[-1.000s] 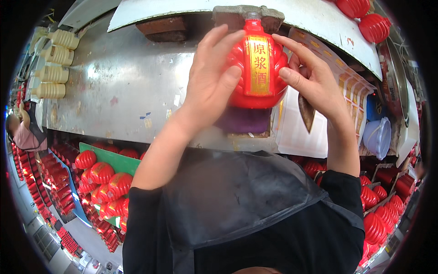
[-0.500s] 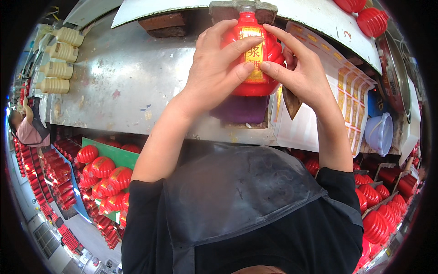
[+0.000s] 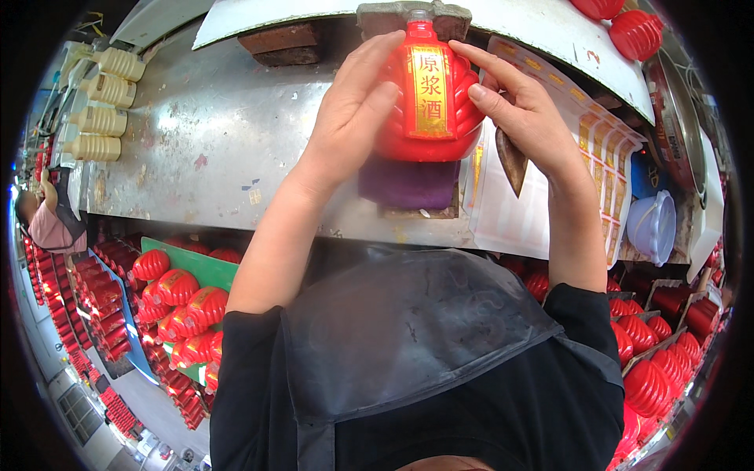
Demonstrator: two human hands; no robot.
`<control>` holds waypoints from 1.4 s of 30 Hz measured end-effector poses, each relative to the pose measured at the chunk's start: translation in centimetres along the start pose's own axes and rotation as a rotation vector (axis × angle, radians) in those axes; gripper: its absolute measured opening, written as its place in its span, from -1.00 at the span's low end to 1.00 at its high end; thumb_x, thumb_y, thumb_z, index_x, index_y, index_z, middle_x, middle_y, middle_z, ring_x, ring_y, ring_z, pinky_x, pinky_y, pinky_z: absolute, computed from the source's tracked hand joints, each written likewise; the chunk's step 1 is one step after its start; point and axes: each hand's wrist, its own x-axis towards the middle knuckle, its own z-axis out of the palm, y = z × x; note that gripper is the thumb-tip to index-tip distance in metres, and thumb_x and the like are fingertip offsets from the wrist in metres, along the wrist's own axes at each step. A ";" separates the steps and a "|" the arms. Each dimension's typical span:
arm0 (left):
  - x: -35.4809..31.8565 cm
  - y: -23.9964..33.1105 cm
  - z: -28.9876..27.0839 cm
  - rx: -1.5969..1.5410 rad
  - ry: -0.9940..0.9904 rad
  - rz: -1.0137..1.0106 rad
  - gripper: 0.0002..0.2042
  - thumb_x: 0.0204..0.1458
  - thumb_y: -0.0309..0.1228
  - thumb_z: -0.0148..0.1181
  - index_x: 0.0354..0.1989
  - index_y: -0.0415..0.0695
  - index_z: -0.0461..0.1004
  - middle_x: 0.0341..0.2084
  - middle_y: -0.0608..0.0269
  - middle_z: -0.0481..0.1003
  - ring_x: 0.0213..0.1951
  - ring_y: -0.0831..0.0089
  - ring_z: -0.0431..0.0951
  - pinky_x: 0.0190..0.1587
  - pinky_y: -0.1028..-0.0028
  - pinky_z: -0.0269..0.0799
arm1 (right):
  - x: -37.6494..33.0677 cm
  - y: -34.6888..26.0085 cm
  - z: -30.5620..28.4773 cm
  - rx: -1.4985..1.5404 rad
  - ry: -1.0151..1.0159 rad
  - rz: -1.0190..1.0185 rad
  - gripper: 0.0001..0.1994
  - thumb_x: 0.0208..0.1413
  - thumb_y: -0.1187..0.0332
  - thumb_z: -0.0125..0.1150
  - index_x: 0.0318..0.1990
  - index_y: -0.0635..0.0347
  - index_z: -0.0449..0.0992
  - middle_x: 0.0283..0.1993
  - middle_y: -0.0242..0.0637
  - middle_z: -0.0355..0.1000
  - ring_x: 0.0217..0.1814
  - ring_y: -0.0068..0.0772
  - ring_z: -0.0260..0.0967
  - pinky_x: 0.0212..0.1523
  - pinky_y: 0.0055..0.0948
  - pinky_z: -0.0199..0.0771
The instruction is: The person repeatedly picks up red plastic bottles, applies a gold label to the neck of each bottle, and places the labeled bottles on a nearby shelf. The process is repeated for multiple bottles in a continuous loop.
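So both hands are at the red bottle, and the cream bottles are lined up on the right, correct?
Almost: the head view shows the cream bottles on the left. The left hand and right hand are indeed at the red bottle.

Cream bottles (image 3: 108, 90), lavender bucket (image 3: 652, 229)

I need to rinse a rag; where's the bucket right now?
In the head view, the bucket is on the right, about mid-height, just beyond the label sheet, farther right than the right hand.
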 end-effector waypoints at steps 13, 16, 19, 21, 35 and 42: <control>-0.1 0.7 0.6 0.036 0.006 -0.100 -0.47 0.30 -0.35 0.15 0.45 -0.13 0.32 0.42 0.15 0.25 0.44 0.31 0.23 0.50 0.31 0.08 | -0.1 -1.2 1.5 -0.319 0.140 -0.023 -0.27 0.10 0.02 0.49 0.44 -0.08 0.44 -0.46 -0.57 0.07 -0.40 -0.65 0.06 -0.38 -0.56 0.13; 0.0 0.7 0.9 0.127 0.019 -0.067 -0.44 0.23 -0.35 0.26 0.42 -0.13 0.36 0.41 0.11 0.25 0.45 0.27 0.23 0.50 0.30 0.09 | 0.0 -1.0 1.7 -0.349 0.160 -0.053 -0.26 0.08 0.03 0.51 0.43 -0.07 0.45 -0.47 -0.57 0.10 -0.42 -0.66 0.07 -0.39 -0.55 0.16; 0.1 0.6 1.0 0.163 0.024 -0.055 -0.41 0.18 -0.34 0.31 0.40 -0.13 0.37 0.40 0.08 0.24 0.45 0.24 0.23 0.50 0.29 0.11 | 0.0 -0.9 1.9 -0.341 0.165 -0.046 -0.26 0.07 0.05 0.52 0.43 -0.06 0.45 -0.47 -0.56 0.12 -0.42 -0.66 0.08 -0.39 -0.55 0.19; 0.0 0.6 1.0 0.172 0.023 -0.058 -0.40 0.17 -0.34 0.32 0.40 -0.13 0.36 0.41 0.07 0.23 0.45 0.23 0.23 0.49 0.29 0.12 | 0.0 -1.0 2.0 -0.336 0.165 -0.040 -0.25 0.07 0.05 0.52 0.43 -0.05 0.45 -0.48 -0.56 0.13 -0.42 -0.66 0.09 -0.39 -0.55 0.20; 0.3 0.3 1.2 0.193 0.068 -0.037 -0.19 -0.04 -0.09 0.49 0.37 -0.19 0.33 0.31 -0.15 0.33 0.36 -0.08 0.35 0.39 0.11 0.29 | 1.4 -1.2 0.4 -0.172 0.025 -0.203 -0.58 0.37 0.35 0.23 0.35 0.02 0.55 -0.32 -0.48 0.28 -0.28 -0.64 0.22 -0.20 -0.57 0.31; 0.4 0.3 1.3 0.207 0.077 0.002 -0.20 -0.06 -0.15 0.48 0.37 -0.20 0.31 0.28 -0.12 0.35 0.31 -0.08 0.38 0.37 0.11 0.32 | 1.8 -1.3 0.4 -0.317 0.040 -0.168 -0.54 0.19 0.33 0.43 0.27 0.02 0.62 -0.37 -0.44 0.25 -0.35 -0.59 0.20 -0.30 -0.52 0.31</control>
